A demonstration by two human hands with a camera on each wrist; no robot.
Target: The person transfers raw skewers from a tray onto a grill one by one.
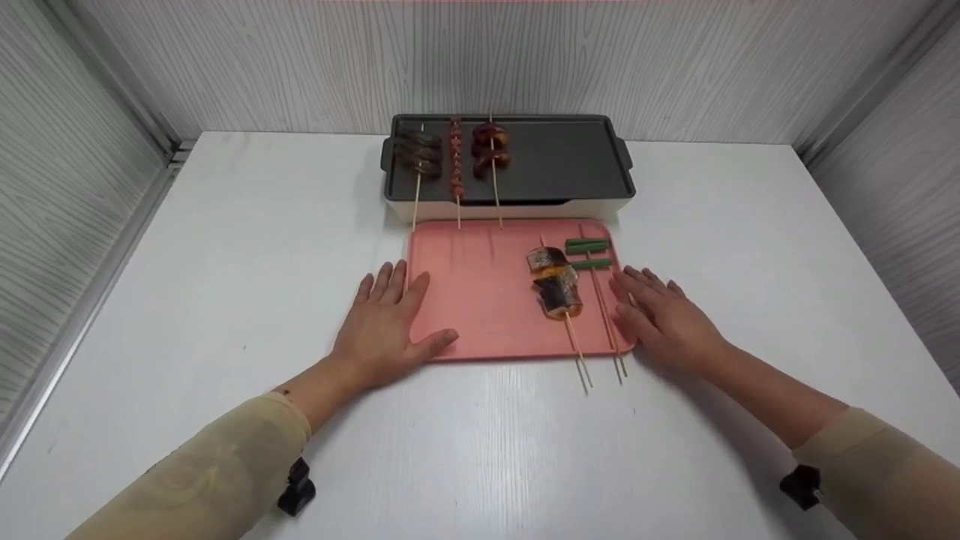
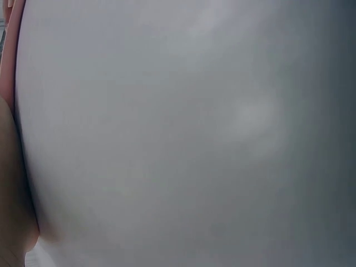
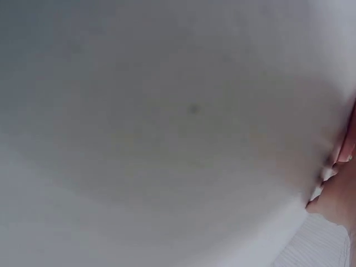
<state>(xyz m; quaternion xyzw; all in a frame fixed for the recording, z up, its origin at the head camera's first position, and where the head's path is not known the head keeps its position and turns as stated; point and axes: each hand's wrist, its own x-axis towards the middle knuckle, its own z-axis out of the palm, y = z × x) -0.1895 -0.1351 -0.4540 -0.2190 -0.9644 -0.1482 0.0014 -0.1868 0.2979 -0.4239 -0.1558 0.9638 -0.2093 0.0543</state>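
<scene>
A pink tray (image 1: 480,315) lies on the white table in the head view. My left hand (image 1: 386,330) rests at its left side, fingers spread and straight, thumb lying over the front left corner. On the opposite side my right hand (image 1: 671,322) lies with extended fingers against the right edge. Two skewers sit on the tray's right half: one with chunks of dark-skinned fish (image 1: 559,289), one with green vegetable pieces (image 1: 589,264). Their stick ends stick out past the front rim. The wrist views show mostly table, with part of each hand and the tray at the edge.
Behind the tray stands a dark grill plate (image 1: 562,161) on a white base. Across its left part lie a skewer of dark curled pieces (image 1: 418,154), one of small red pieces (image 1: 456,161) and one of glazed reddish-brown pieces (image 1: 491,150). Sticks overhang its front. Grained panels enclose the table.
</scene>
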